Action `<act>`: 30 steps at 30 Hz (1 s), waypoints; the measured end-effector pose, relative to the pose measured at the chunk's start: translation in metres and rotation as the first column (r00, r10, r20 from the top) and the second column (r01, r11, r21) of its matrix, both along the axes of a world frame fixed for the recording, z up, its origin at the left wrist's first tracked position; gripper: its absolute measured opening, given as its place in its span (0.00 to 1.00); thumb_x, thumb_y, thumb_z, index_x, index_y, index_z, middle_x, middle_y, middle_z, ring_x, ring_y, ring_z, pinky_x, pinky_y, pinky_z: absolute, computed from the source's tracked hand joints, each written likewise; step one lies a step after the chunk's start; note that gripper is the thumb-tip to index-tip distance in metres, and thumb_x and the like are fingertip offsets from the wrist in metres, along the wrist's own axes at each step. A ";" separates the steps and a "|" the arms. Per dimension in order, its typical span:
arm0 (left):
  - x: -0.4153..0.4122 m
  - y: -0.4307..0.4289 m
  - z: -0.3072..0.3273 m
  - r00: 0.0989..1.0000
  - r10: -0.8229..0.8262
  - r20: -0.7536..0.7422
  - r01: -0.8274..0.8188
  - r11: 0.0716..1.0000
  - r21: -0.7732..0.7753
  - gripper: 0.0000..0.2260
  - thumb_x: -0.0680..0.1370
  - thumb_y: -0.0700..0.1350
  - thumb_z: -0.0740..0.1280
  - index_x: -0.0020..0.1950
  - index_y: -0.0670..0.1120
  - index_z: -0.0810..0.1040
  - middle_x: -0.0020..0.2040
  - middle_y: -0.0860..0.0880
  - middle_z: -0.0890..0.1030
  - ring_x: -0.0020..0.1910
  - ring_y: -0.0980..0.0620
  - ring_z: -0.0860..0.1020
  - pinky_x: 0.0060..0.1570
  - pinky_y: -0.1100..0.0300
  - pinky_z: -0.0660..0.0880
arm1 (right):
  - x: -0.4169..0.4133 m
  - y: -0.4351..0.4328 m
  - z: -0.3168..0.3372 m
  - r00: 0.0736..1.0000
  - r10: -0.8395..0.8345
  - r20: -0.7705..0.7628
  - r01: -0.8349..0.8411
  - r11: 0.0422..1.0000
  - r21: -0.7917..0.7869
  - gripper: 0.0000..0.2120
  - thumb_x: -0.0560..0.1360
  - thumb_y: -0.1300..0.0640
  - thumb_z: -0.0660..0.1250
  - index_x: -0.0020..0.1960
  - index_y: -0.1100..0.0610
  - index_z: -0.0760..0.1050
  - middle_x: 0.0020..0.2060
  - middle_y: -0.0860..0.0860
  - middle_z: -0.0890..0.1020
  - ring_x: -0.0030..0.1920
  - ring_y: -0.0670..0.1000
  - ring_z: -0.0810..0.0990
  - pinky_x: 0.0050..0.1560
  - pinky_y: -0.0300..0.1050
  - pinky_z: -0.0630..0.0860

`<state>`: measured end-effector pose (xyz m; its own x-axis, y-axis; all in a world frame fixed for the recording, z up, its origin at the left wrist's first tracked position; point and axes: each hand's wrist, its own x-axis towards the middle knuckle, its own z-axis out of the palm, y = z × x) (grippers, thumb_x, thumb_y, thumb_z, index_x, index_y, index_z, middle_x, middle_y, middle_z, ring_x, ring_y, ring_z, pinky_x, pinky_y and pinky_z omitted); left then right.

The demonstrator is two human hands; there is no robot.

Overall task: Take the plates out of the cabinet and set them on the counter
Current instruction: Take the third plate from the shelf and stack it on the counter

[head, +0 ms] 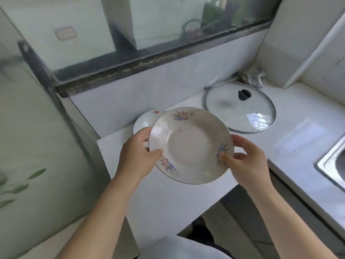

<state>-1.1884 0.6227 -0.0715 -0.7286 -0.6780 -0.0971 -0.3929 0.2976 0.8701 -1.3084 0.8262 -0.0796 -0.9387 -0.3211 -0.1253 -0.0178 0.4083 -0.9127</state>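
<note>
Your left hand [137, 156] and right hand [246, 161] clamp opposite rims of the floral plate [190, 145], held tilted above the white counter [291, 141]. Behind it — a second plate [142, 123] rests on the counter; farther right — a glass pot lid [240, 109].

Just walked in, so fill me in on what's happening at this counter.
A person is holding a floral plate by its rim with both hands, the left hand on one side and the right hand on the other, above the white counter. It is not set down yet. A second plate already lies on the counter behind it, partly hidden. A glass pot lid rests further back, and a sink edge shows at the right.
</note>
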 end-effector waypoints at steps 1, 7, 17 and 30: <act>-0.005 -0.003 -0.001 0.999 0.047 0.000 -0.047 0.999 0.015 0.21 0.68 0.39 0.73 0.50 0.63 0.73 0.44 0.67 0.76 0.41 0.61 0.79 0.46 0.57 0.77 | -0.014 -0.008 0.001 0.999 0.041 -0.001 -0.041 0.999 0.002 0.19 0.70 0.63 0.70 0.59 0.48 0.74 0.47 0.36 0.78 0.40 0.48 0.81 0.30 0.34 0.73; -0.037 -0.015 -0.007 0.972 0.236 -0.014 -0.236 0.972 0.019 0.22 0.67 0.38 0.72 0.54 0.61 0.75 0.49 0.62 0.80 0.42 0.60 0.81 0.49 0.49 0.79 | -0.078 -0.048 0.000 0.972 0.235 -0.016 -0.235 0.971 0.041 0.18 0.70 0.64 0.68 0.50 0.42 0.75 0.43 0.34 0.79 0.36 0.44 0.81 0.26 0.34 0.74; -0.064 -0.016 -0.038 0.858 0.508 0.073 -0.510 0.860 0.008 0.20 0.66 0.38 0.71 0.51 0.59 0.74 0.43 0.66 0.78 0.40 0.54 0.81 0.42 0.56 0.77 | -0.137 -0.099 -0.030 0.858 0.514 -0.014 -0.502 0.843 0.192 0.16 0.72 0.59 0.66 0.57 0.46 0.74 0.48 0.39 0.79 0.42 0.39 0.79 0.22 0.32 0.67; -0.093 -0.038 -0.078 0.786 0.541 0.298 -0.571 0.820 0.019 0.20 0.69 0.38 0.69 0.59 0.50 0.73 0.46 0.56 0.76 0.45 0.52 0.76 0.31 0.67 0.66 | -0.173 -0.145 -0.081 0.773 0.634 -0.006 -0.608 0.744 0.277 0.17 0.71 0.60 0.65 0.58 0.47 0.74 0.49 0.43 0.79 0.41 0.39 0.78 0.30 0.37 0.71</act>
